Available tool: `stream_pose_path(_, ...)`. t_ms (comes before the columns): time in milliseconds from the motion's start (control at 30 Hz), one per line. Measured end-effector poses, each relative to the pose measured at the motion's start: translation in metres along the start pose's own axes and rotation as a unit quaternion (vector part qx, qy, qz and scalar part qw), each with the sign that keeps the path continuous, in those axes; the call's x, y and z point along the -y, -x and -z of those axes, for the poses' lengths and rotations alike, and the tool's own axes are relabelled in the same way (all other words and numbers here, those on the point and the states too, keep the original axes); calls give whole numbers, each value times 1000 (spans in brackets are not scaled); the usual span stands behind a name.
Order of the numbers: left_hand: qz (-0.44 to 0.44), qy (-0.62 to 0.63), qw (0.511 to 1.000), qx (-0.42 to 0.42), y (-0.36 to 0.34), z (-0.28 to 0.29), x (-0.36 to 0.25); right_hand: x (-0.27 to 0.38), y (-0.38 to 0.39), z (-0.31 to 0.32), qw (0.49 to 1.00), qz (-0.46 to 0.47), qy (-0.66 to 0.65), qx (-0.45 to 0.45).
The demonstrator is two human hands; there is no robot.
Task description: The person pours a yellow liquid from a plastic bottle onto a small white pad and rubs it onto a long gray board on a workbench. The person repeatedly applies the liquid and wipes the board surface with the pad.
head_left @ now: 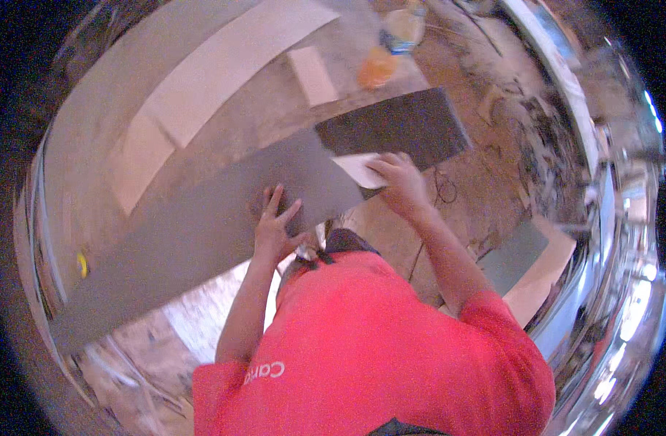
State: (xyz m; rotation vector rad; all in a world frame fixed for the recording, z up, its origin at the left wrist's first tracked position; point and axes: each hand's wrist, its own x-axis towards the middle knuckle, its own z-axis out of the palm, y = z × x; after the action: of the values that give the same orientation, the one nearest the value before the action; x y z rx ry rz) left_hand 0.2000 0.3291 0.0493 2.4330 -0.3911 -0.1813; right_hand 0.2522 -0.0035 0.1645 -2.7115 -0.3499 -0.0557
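Observation:
A long grey board (180, 232) lies slantwise across the work surface in front of me. My left hand (276, 225) rests on it near its right end, fingers spread. Beyond that end lies a darker, nearly black panel (398, 129), partly covered by the grey board. A white flat piece (356, 168), perhaps paper or thin card, sits at the joint between the two. My right hand (402, 178) grips the white piece at its right edge, fingers bent over it. Motion blur hides the finer detail of this grip.
Behind the grey board lie long pale strips (231, 65) and a short pale piece (313, 75). A clear bottle with orange contents (391, 54) is at the far side. A small yellow object (83, 265) is at the left. A grey-green panel (513, 254) lies low at the right.

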Motion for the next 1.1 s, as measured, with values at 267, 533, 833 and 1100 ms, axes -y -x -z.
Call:
stream_pose_path(267,-14,-71,997,6,-1,12,-4,50,34,-49,981,16,149,123)
stream_pose_path(533,32,-106,992,56,-6,26,-28,-109,5,60,949,-304,64,-49)
stream_pose_path(833,137,-183,965,125,-19,37,-62,-259,-101,45,920,-307,243,-5)
stream_pose_path(1100,158,-180,964,118,-14,35,-62,-107,-83,-5,981,-57,181,40)
